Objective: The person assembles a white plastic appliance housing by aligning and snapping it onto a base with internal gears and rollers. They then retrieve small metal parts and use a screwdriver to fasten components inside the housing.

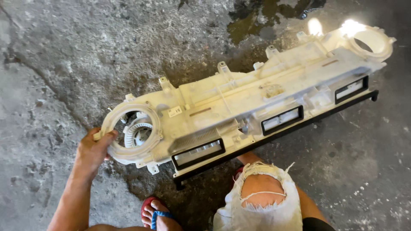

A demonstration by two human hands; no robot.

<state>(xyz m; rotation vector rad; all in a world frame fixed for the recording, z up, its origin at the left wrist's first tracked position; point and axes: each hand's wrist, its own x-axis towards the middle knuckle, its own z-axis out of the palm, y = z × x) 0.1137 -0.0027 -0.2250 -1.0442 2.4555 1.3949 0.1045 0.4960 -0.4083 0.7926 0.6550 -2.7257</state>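
While the long white plastic blower housing (239,107) lies across the stained concrete floor (64,55), the left hand (95,149) grips its round fan-end ring, steadying it; the right hand is out of view.

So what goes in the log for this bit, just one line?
left hand: grips ring end | long white plastic blower housing: lying on wet concrete floor | right hand: unseen

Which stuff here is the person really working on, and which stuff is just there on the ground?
Being worked on:
- long white plastic housing, lying on the ground
- its round ring end, gripped by the left hand
- fan wheel inside that ring

Just there:
- cracked concrete floor
- dark wet patch
- red and blue sandal on the person's foot

The right hand is out of sight.
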